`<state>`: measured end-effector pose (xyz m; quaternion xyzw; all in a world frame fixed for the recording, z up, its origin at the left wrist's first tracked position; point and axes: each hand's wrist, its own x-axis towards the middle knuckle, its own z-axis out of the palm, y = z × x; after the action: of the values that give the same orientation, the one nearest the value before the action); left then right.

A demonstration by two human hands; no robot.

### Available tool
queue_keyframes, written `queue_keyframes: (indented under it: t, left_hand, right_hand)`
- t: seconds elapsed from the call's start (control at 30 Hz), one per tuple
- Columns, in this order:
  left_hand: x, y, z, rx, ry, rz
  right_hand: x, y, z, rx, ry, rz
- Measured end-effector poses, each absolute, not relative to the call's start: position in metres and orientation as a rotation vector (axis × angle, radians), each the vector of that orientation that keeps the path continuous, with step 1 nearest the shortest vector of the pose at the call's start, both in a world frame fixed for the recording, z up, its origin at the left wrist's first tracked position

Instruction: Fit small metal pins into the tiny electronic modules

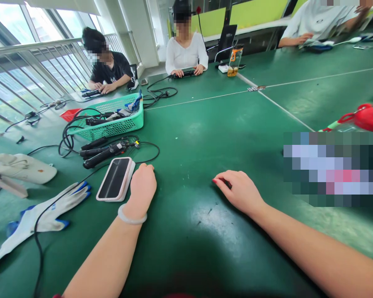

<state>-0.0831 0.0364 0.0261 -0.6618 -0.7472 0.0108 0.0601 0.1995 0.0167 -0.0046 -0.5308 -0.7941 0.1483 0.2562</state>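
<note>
My left hand (143,184) rests on the green table as a loose fist, with a pale bangle (132,216) around the wrist. Directly left of it lies a phone (115,180) in a pink-and-white case, dark screen up; my knuckles are next to its right edge. My right hand (240,191) lies on the tabletop farther right, fingers curled under and the red-nailed thumb pointing left. Nothing shows in either hand. Beyond the phone are black stick-shaped corded devices (107,152). White-and-blue work gloves (54,209) lie at the left, crossed by a black cable.
A turquoise basket (112,129) holds more corded devices and gloves. A whitish stand (25,169) is at the left edge, a red object (368,118) at the right. An orange-capped bottle (234,62) stands farther back. Three people sit across the table (192,136). A blurred patch hides the right side.
</note>
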Motion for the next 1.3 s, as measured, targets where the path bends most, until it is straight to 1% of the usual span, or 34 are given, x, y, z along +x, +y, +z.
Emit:
queue_keyframes:
  t: [0.13,0.23,0.3,0.43,0.47,0.63,0.7,0.77,0.83,0.9,0.97,1.07,1.3]
  left_hand:
    - [-0.084,0.036,0.026,-2.006,-2.282,0.05]
    - [-0.085,0.038,0.023,-2.009,-2.267,-0.048]
    - [-0.088,0.042,0.02,-2.027,-2.262,-0.231]
    - [-0.095,0.054,0.009,-1.987,-2.448,-0.806]
    - [-0.097,0.057,0.006,-1.966,-2.494,-0.896]
    - [-0.086,0.06,-0.002,-1.989,-2.576,-1.043]
    - [-0.069,0.052,-0.002,-2.101,-2.588,-1.115]
    - [-0.046,0.04,0.001,-2.4,-2.604,-1.453]
    - [-0.025,0.027,0.005,-2.723,-2.544,-1.675]
    - [-0.011,0.016,0.009,-2.92,-2.47,-1.806]
    - [-0.005,0.011,0.011,-2.986,-2.375,-1.906]
    - [-0.006,0.012,0.01,-2.988,-2.354,-1.919]
    - [-0.009,0.014,-0.001,-2.858,-2.523,-1.541]
  right_hand:
    - [0.2,0.017,-0.004,-1.46,-2.156,0.439]
    - [0.201,0.017,-0.004,-1.464,-2.153,0.447]
    - [0.201,0.017,-0.004,-1.463,-2.151,0.447]
    - [0.202,0.016,-0.005,-1.469,-2.123,0.481]
    - [0.201,0.016,-0.006,-1.471,-2.115,0.495]
    - [0.196,0.015,-0.007,-1.402,-2.134,0.59]
    - [0.192,0.014,-0.008,-1.339,-2.173,0.625]
    - [0.188,0.014,-0.01,-1.281,-2.217,0.632]
    - [0.185,0.014,-0.011,-1.24,-2.257,0.616]
    - [0.184,0.014,-0.013,-1.221,-2.288,0.602]
    - [0.184,0.014,-0.014,-1.224,-2.305,0.604]
    - [0.183,0.015,-0.015,-1.234,-2.334,0.611]
    - [0.181,0.016,-0.018,-1.193,-2.376,0.588]
